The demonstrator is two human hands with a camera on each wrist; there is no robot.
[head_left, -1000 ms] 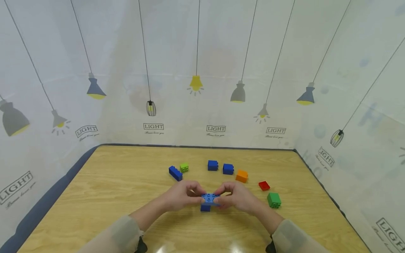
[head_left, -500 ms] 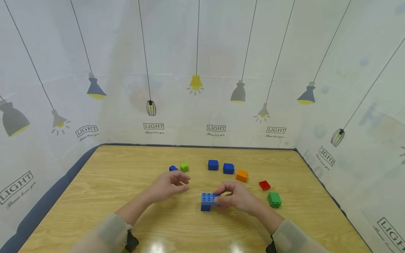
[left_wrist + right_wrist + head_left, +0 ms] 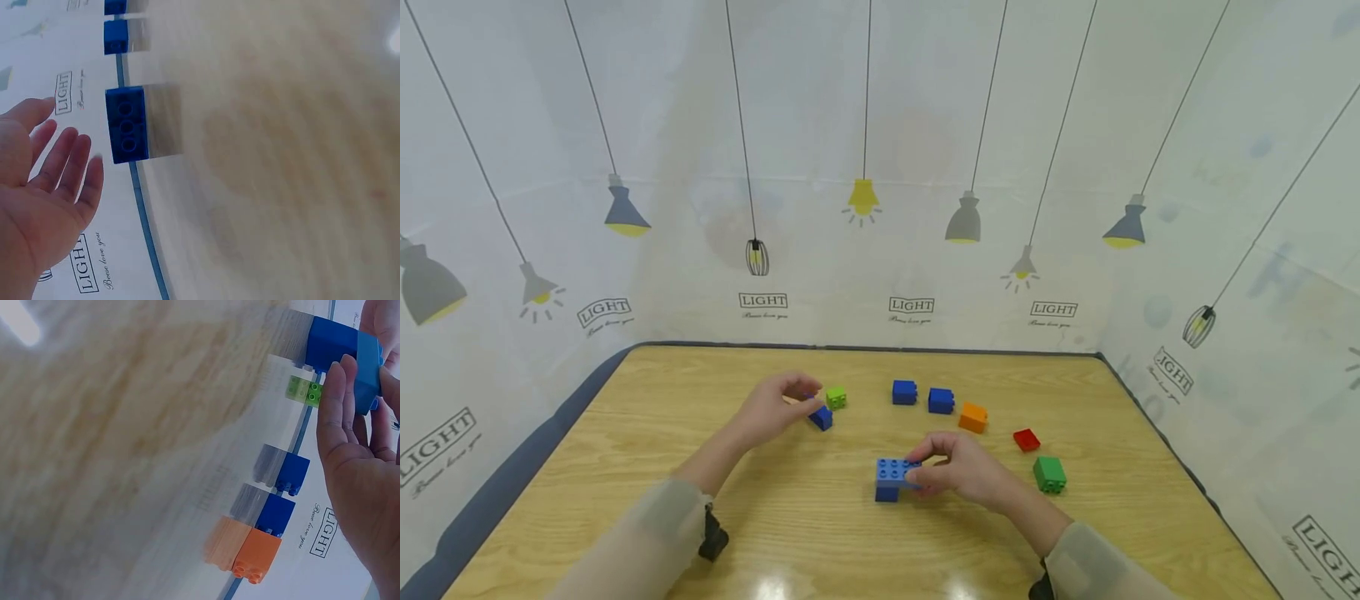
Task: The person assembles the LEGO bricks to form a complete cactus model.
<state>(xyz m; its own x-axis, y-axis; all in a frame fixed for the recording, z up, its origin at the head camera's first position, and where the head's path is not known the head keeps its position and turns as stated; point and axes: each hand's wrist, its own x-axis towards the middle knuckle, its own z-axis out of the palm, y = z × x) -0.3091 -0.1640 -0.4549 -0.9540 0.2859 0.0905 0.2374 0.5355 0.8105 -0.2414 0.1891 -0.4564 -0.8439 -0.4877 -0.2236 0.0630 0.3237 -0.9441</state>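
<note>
My right hand (image 3: pixel 962 471) pinches the right end of a light-blue building brick (image 3: pixel 891 472). That brick sits on a darker blue brick (image 3: pixel 887 494) standing on the table, and overhangs it to the right. The right wrist view shows fingers and thumb on either side of the light-blue brick (image 3: pixel 367 378). My left hand (image 3: pixel 775 408) is over a long blue brick (image 3: pixel 822 417), partly covering it. In the left wrist view, its fingers are spread and loosely bent, apart from the long brick (image 3: pixel 127 125), whose hollow underside with round tubes faces that camera.
A lime-green brick (image 3: pixel 837 397) lies right of the long one. Farther right along an arc are two blue bricks (image 3: pixel 904 392), an orange brick (image 3: pixel 973 417), a flat red brick (image 3: pixel 1026 440) and a green brick (image 3: pixel 1049 475). A printed cloth (image 3: pixel 820 250) surrounds the wooden table (image 3: pixel 647 417).
My left hand has let go of the light-blue brick and moved left and away from me to the long blue brick. The right hand keeps its grip in the same place.
</note>
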